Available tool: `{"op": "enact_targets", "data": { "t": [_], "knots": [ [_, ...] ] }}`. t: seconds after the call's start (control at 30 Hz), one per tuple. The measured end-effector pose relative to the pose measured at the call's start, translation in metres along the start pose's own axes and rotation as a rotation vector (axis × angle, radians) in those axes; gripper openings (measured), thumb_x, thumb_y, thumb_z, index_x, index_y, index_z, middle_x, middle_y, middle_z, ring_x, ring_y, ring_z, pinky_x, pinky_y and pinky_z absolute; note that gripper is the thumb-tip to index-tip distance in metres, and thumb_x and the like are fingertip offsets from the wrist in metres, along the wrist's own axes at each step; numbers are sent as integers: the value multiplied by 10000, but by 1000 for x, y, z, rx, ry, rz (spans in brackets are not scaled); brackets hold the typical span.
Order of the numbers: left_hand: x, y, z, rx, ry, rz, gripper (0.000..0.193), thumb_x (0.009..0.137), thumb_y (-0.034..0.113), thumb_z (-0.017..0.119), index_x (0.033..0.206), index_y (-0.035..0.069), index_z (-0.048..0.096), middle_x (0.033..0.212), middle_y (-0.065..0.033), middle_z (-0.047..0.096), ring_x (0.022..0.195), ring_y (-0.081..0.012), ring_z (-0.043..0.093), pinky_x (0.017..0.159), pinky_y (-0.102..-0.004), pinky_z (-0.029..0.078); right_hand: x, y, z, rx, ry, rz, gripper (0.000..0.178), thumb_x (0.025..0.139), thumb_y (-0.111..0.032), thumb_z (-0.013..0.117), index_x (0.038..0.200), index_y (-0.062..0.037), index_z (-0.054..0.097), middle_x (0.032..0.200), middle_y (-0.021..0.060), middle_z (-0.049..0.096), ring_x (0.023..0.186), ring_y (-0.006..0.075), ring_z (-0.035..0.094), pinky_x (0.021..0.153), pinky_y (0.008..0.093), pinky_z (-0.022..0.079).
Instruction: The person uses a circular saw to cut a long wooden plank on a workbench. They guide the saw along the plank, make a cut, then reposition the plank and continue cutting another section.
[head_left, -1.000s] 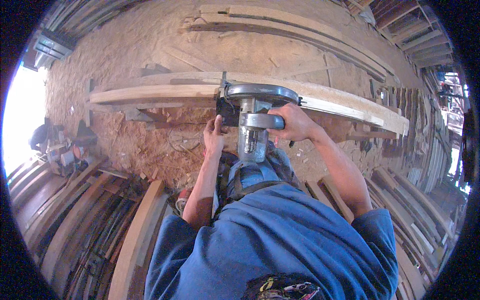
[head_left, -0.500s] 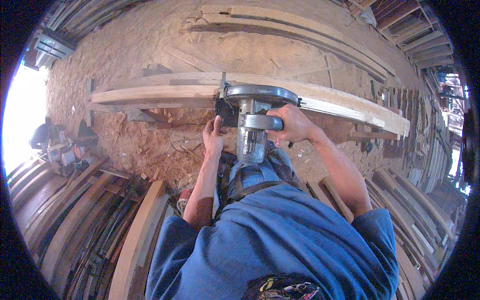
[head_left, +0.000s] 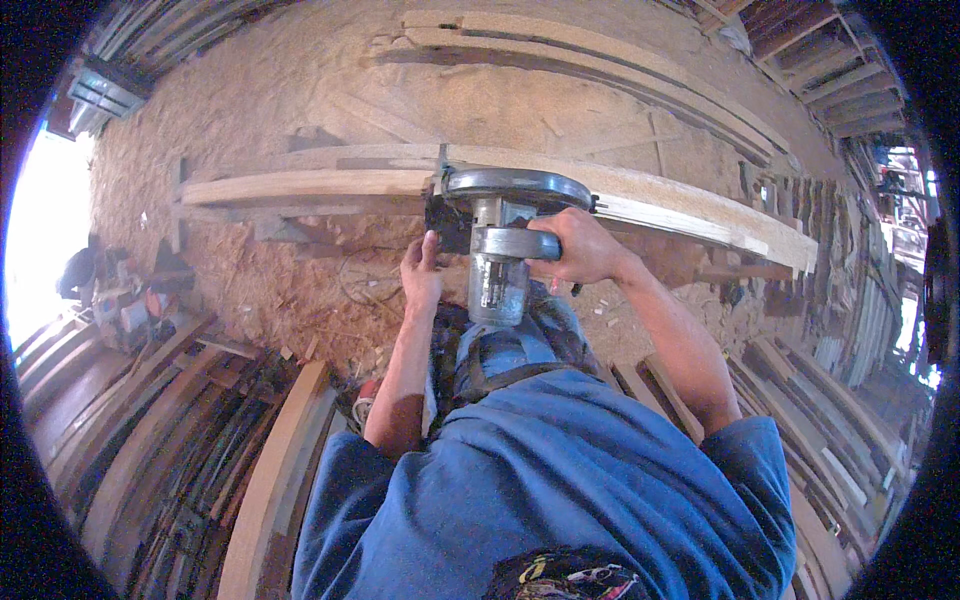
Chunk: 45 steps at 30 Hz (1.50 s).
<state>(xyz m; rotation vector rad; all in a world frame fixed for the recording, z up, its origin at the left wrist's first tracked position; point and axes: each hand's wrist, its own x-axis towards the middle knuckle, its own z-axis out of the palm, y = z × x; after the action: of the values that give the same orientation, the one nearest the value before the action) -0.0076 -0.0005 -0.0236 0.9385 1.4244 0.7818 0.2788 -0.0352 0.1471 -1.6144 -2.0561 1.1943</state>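
A circular saw (head_left: pixel 500 285) with a metal guard and a cylindrical motor housing rests across a long pale timber beam (head_left: pixel 310 186). My right hand (head_left: pixel 580 245) wraps around the saw's rear handle. At the left front of the saw, my left hand (head_left: pixel 422 268) is closed with its thumb up against the dark edge of the base plate; its other fingers are partly hidden. To the right of the saw, the beam shows a lighter strip (head_left: pixel 690 222) along its near side. The blade is hidden by the guard and the wood.
Sawdust covers the ground (head_left: pixel 290 95). More long beams (head_left: pixel 590 48) lie at the far side. Several stacked boards (head_left: pixel 270 480) stand at my left, others (head_left: pixel 810 455) at my right. A cable (head_left: pixel 362 280) loops on the ground near my left hand.
The saw and both hands have shifted very slightly to the left along the beam. My grip looks the same.
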Motion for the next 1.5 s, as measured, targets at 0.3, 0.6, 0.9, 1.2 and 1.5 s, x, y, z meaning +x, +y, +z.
{"op": "enact_targets", "data": {
  "t": [0.3, 0.6, 0.9, 1.2, 1.5],
  "knots": [
    [4, -8, 1, 24, -25, -24, 423, 1050, 450, 650, 1116, 36, 706, 870, -36, 710, 730, -123, 629, 641, -280, 479, -3, 4, 9, -33, 74, -32, 253, 778, -250, 804, 957, -93, 718, 848, 180, 730, 888, 412, 714, 783, 530, 530],
    [-8, 11, 1, -14, -78, -84, 428, 1065, 465, 616, 1093, 53, 726, 957, -14, 721, 813, -106, 636, 713, -284, 497, -6, -4, 5, -49, 57, 28, 210, 767, -206, 794, 918, -90, 706, 831, 181, 730, 883, 415, 711, 765, 532, 531],
    [-3, -6, 5, 17, -63, 128, 405, 1042, 415, 666, 1177, 37, 719, 931, -36, 711, 707, -128, 631, 636, -335, 526, -8, -1, 6, -46, 115, -87, 278, 774, -229, 797, 1002, -87, 724, 877, 192, 735, 883, 425, 708, 780, 539, 539],
    [-11, -2, 9, -229, 5, -159, 473, 1020, 484, 689, 1060, 12, 706, 747, -17, 631, 607, -93, 558, 520, -280, 422, -9, -1, 2, 124, 11, -63, 240, 840, -168, 791, 1034, -55, 705, 814, 153, 729, 769, 337, 746, 692, 432, 553],
    [-14, 0, 13, -56, 88, -149, 526, 1024, 512, 670, 1132, -2, 700, 751, -27, 655, 555, -82, 514, 512, -275, 402, -3, -5, -1, 105, 11, -89, 169, 878, -115, 759, 1005, -23, 693, 735, 103, 735, 712, 229, 760, 683, 389, 558]
  ]
}}
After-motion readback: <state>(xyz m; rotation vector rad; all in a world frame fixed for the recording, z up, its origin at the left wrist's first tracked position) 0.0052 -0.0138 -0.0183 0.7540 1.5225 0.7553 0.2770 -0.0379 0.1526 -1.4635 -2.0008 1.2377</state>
